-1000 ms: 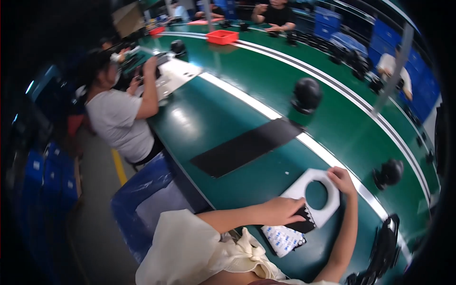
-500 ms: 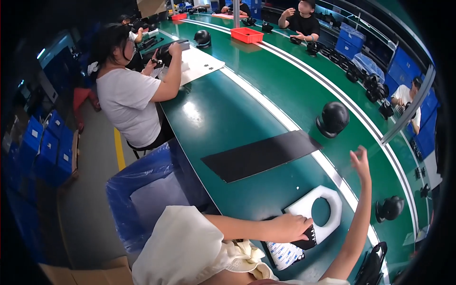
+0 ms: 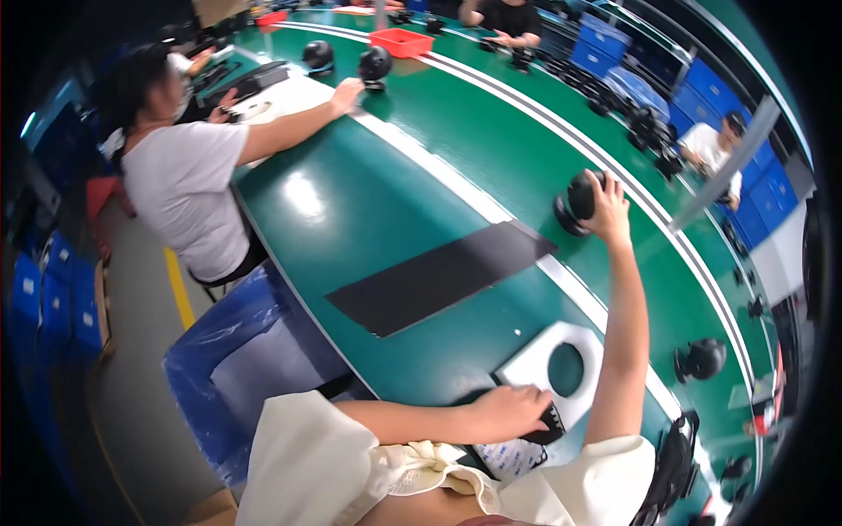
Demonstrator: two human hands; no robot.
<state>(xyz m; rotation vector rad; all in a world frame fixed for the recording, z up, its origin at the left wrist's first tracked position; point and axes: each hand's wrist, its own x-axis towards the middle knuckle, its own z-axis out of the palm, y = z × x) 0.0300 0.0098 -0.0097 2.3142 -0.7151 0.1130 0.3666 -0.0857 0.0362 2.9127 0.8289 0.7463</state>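
My right hand (image 3: pixel 607 207) is stretched out over the green table and grips a round black camera-like unit (image 3: pixel 574 202) that stands on the moving belt. My left hand (image 3: pixel 513 409) lies near the table's front edge, on a small black part (image 3: pixel 548 428) beside a white foam block (image 3: pixel 561 379) with a round hole in it. Under the left hand lies a pale printed bag (image 3: pixel 513 458).
A long black mat (image 3: pixel 443 273) lies across the table between me and a seated person in a white shirt (image 3: pixel 180 188) on the left. More round black units (image 3: pixel 702 358) stand along the belt. A red tray (image 3: pixel 405 39) sits far back. Blue crates (image 3: pixel 53 289) line the left aisle.
My right hand has left the white foam block, reached far forward and closed on the round black unit on the belt. My left hand has stayed on the small black part.
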